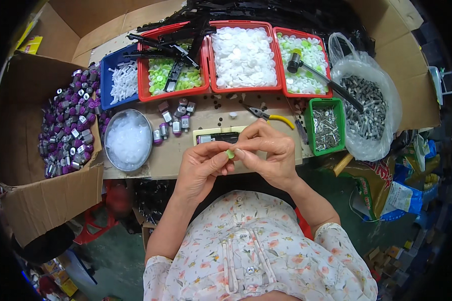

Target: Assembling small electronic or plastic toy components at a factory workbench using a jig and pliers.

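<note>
In front of my chest, my left hand (204, 168) pinches a small light-green plastic gear (230, 154) between thumb and fingers. My right hand (267, 154) meets it there, thumb and forefinger pressed together at the gear's edge; whatever lies between those fingertips is too small to make out. Just behind both hands is a cream fixture (200, 134) with a black plastic housing (227, 136) and a small motor (205, 139) in it. My fingers partly cover this fixture.
Red bins of white gears (243, 55) and green gears (186, 78) line the back, beside a blue bin (105, 83). A hammer (326, 80) lies across another bin. Pliers (268, 116), a green tray (312, 140), a grease bowl (128, 140) and a motor-filled carton (50, 200) surround the work spot.
</note>
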Demonstrator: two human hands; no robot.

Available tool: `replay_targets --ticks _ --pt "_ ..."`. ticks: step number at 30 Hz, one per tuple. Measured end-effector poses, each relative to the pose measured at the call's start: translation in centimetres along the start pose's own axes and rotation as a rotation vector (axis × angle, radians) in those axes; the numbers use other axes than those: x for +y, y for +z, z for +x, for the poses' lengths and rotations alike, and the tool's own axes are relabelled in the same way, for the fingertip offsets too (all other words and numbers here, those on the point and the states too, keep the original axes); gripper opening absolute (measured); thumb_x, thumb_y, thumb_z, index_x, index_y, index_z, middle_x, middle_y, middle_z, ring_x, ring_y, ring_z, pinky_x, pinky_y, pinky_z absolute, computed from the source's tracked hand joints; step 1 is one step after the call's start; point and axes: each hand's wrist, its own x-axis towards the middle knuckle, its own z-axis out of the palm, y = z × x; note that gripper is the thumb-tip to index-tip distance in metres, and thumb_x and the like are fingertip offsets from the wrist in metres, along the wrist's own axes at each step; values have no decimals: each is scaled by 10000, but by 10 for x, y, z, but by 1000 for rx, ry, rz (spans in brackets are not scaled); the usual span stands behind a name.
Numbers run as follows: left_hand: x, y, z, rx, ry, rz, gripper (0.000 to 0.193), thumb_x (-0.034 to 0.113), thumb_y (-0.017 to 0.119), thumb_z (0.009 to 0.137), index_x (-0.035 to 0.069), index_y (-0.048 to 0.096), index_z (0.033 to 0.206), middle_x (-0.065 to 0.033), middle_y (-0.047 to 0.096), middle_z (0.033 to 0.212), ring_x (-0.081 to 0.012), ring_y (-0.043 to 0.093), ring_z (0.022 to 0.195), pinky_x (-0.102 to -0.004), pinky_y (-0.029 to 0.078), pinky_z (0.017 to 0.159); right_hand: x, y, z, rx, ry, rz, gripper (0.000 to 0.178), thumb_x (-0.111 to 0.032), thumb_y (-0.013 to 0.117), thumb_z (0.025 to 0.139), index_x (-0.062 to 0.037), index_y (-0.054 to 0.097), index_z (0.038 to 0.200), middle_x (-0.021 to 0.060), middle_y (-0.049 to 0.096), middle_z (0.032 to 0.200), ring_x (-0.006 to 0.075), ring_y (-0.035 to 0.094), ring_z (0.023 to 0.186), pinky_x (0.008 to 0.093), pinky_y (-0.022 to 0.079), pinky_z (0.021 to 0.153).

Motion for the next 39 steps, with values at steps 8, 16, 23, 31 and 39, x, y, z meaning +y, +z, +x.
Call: replay_targets --ticks 8,16,23,31,39 --pt "-4 5 4 -2 -48 13 227 68 679 906 -13 666 1118 -111 720 915 -122 664 718 -207 543 633 2 -6 -5 -8 66 25 156 6 739 789 5 754 945 83 643 869 149 588 801 273 464 695" --pt "-15 9 3 119 40 -134 237 78 655 931 -4 653 1153 -99 712 894 -130 673 726 -218 548 644 3 -1 -6 105 -69 -211 223 31 759 726 -2 718 943 88 642 866 176 605 778 293 465 698" --pt "-12 14 -3 184 163 120 283 72 660 927 -16 640 1196 -95 713 928 -145 690 803 -229 550 703 4 10 -1 54 -214 -421 176 48 740 719 7 676 878 109 624 845 245 593 760 335 447 661" --pt "-8 7 -8 147 290 350 296 14 707 870 -46 657 1156 -121 711 968 -166 704 848 -257 571 740 5 12 0 -48 -110 -306 123 27 694 789 16 626 891 120 605 867 267 585 790 342 456 692" --pt "9 5 -15 323 450 857 326 38 780 795 -7 698 1107 -80 700 1002 -153 648 876 -266 512 766 28 16 11 -48 -195 -400 137 17 714 760 -8 645 875 98 541 785 259 538 725 359 416 637"
